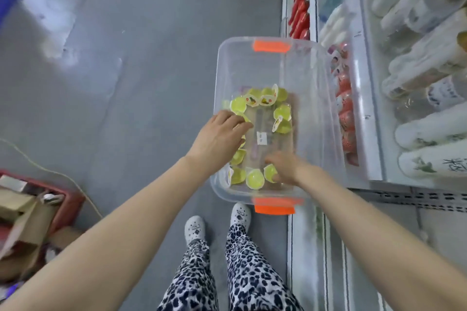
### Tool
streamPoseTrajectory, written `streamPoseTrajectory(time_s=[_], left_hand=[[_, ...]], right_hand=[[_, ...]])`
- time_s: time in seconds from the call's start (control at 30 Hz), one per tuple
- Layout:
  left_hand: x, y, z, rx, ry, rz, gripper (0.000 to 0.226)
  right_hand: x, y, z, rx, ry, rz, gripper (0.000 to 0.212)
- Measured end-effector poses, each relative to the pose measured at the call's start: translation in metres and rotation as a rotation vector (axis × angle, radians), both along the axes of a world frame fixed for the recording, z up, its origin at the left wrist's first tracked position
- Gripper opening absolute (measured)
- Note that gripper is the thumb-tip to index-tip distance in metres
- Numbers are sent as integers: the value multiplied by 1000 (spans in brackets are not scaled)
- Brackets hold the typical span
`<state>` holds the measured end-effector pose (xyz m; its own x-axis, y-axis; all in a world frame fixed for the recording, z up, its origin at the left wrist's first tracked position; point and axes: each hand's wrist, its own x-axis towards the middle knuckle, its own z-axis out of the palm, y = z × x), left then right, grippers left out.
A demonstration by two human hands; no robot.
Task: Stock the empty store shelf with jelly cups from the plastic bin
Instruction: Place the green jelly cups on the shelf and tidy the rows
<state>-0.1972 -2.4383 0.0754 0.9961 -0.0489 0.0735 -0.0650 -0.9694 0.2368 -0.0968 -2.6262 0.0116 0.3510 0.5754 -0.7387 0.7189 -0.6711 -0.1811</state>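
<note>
We see a clear plastic bin (pixel 275 63) with orange handle clips sitting on the grey floor just beside the store shelf (pixel 364 113). Yellow-green jelly cups (pixel 255 178) lie scattered round its bottom edges, some tipped sideways, perhaps fifteen in all; the middle is bare.

Plastic bin (pixel 313 98) on the floor (pixel 151 58), just left of the store shelf (pixel 364 108); jelly cups (pixel 255 178) inside along its walls. Both hands in the bin: left hand (pixel 219 137) at the left wall, right hand (pixel 288 166) near the front. Crate (pixel 68 199) of cardboard far left.
</note>
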Motion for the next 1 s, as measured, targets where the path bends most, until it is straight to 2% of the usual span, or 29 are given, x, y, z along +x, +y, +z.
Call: streamPoseTrajectory(time_s=[0.13,0.27,0.4,0.47,0.57,0.67,0.8,1.0], left_hand=[[5,4,-11,-21,-40,-3,36],[7,4,-13,-29,-48,-12,35],[10,4,-8,33,20,-38,38],[17,1,-6,53,74,-69,39],[43,-10,-8,75,215,-67,41],[77,-24,-20,64,345,-28,46],[118,-46,-51,-23,492,-35,53],[142,-66,-108,-58,557,-24,59]], right_hand=[[-1,1,-36,-29,27,58,40],[9,7,-44,-14,42,-7,18],[27,8,-17,134,-95,-247,28],[37,6,11,321,-222,-360,35],[54,0,57,699,-437,-368,40],[72,-12,85,906,-561,-392,44],[83,-27,81,987,-534,-475,43],[83,-35,55,975,-550,-441,46]])
